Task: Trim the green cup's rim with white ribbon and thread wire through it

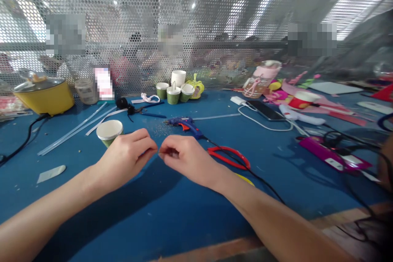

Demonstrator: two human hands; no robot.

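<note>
My left hand (130,153) is closed in a pinch above the blue table, just right of a green and white paper cup (109,131). Facing it, my right hand (184,157) is also pinched, its fingertips almost meeting those of the left. Whatever lies between the fingertips is too small to make out. Behind the right hand lies a blue glue gun (188,126) with a red trigger, its nozzle pointing left. Red-handled scissors or pliers (229,157) rest beside my right wrist, next to the black cord. A yellow item (245,179) shows partly behind my right forearm.
Several paper cups (173,95) stand at the back before a perforated metal screen (196,20). A yellow pot (46,96) and glue sticks (73,129) are left. Rightward are a phone (265,110), a purple power strip (334,153), cables and a pink-topped jar (262,77).
</note>
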